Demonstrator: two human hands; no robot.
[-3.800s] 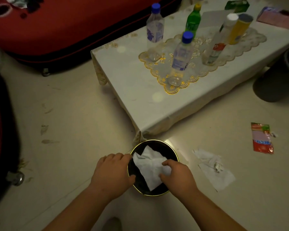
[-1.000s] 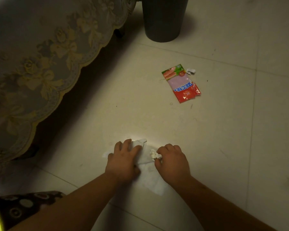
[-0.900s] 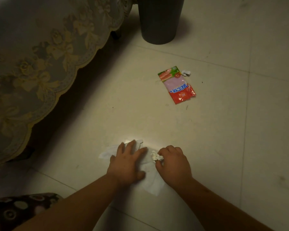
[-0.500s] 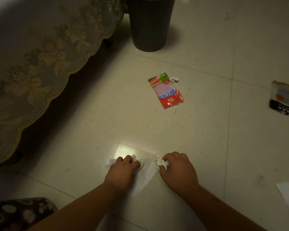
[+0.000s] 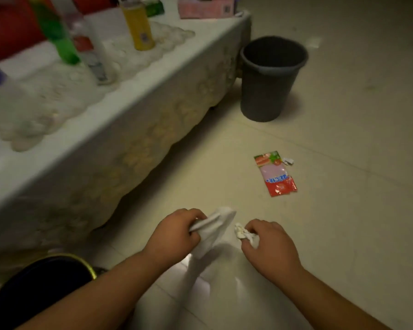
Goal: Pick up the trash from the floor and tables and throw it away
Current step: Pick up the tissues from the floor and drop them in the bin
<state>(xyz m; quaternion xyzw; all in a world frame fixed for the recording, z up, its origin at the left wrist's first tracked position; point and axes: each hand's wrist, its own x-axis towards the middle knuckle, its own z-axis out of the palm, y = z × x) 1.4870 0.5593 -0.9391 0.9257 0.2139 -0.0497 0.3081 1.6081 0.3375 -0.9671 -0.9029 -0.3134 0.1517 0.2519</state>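
I am reaching both bare forearms forward and down, side by side. My left hand (image 5: 174, 232) is curling its fingers closed in a grip, knuckles up. My right hand (image 5: 271, 246) is pinching thumb against fingertips, slightly apart from the left.

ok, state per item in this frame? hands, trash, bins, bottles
left hand: closed on the white tissue, lifted off the floor
right hand: closed on the small crumpled scrap
red snack wrapper: flat on the floor, untouched
grey bin: upright, open top, beside the table
black gold-rimmed bin: lower left, only partly in view
yellow can: upright on the table
green bottle: upright, blurred
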